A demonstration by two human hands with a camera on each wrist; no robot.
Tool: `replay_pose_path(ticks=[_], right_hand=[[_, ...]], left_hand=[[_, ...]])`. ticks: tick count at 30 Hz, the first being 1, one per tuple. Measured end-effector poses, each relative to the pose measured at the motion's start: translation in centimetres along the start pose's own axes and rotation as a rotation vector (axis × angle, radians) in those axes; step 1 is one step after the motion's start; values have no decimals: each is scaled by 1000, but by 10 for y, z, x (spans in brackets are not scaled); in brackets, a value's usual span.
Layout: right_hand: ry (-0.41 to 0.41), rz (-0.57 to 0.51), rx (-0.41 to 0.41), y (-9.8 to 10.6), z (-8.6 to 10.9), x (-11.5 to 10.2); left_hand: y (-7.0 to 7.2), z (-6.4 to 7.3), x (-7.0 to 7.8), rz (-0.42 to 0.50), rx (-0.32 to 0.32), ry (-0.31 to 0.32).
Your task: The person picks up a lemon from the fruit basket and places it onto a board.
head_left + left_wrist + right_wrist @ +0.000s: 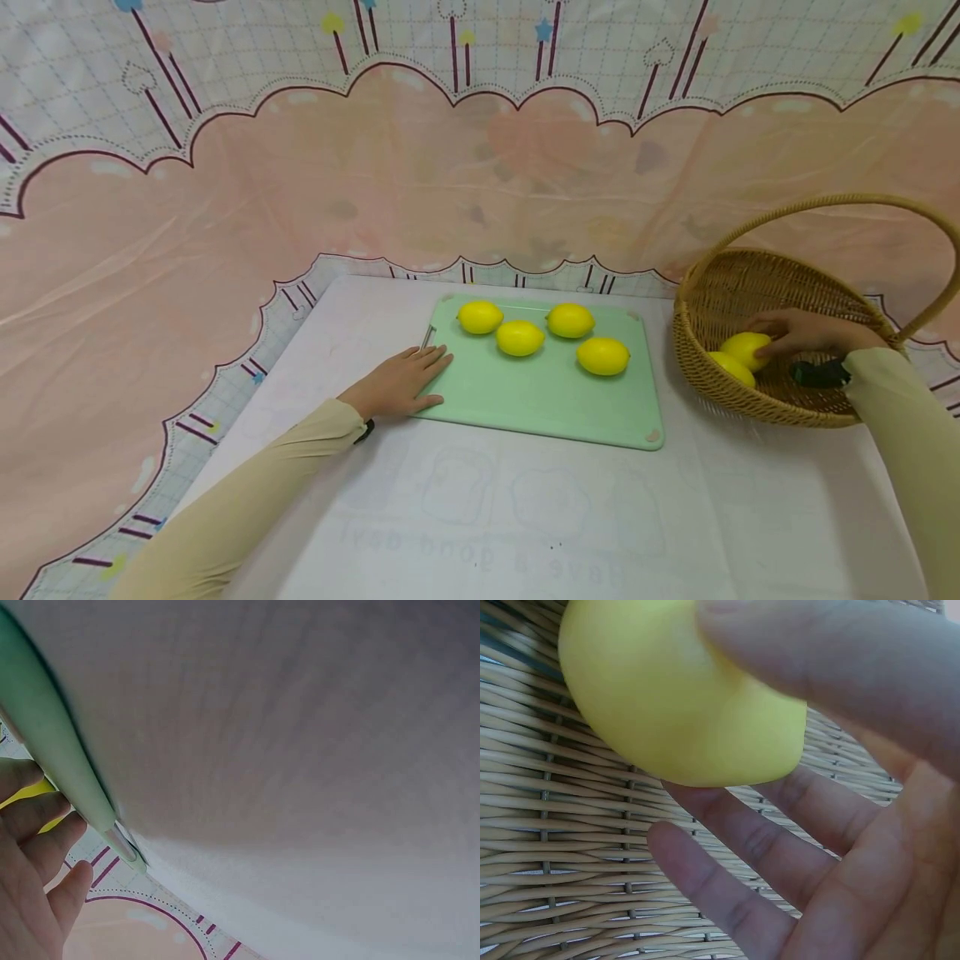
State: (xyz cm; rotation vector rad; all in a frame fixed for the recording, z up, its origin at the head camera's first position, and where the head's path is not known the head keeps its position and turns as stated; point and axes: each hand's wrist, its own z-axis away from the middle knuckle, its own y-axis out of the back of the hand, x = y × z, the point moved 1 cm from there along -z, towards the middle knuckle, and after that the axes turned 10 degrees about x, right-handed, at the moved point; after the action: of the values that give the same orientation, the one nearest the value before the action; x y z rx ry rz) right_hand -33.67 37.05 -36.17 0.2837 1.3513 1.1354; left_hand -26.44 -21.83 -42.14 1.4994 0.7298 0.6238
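Note:
My left hand lies with fingers spread on the left edge of a light green cutting board. In the left wrist view, fingers rest along the edge of that board. Several yellow lemons, among them a front right lemon, sit on its upper half. Inside a wicker basket, my right hand grips a lemon. The right wrist view shows the thumb over this lemon and fingers beneath it. Another lemon lies beside it in the basket.
The basket's tall arched handle rises at the right. A white cloth with faint print covers the table. A patterned pink curtain hangs behind and along the left.

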Motion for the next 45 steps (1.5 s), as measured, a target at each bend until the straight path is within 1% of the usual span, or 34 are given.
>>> replay_pose_path(ticks=[4,7,13,20,26,31,36,38,43,45], right_hand=[[22,56,19,0,0,-2],[25,101,51,-1,1,-4],[5,170,109,0,3,-6],[-30,185,132,0,4,-7],[-29,206,209,1,5,-8],[-26,204,251,4,6,-6],[-3,238,338,11,9,-7],[-15,239,382,14,11,-10],[-28,176,455,21,19,-20],[-12,156,489,23,23,-25]], left_hand=[[0,0,0,0,3,-1],[0,0,0,-1,3,-3],[0,1,0,5,4,-3],[0,0,0,3,2,-1],[-1,0,-1,0,12,-5],[-1,0,-1,-9,18,-9],[-1,0,-1,-14,21,-12],[0,0,-1,-12,20,-12],[1,0,0,-2,12,-7],[0,1,0,0,12,-7]])
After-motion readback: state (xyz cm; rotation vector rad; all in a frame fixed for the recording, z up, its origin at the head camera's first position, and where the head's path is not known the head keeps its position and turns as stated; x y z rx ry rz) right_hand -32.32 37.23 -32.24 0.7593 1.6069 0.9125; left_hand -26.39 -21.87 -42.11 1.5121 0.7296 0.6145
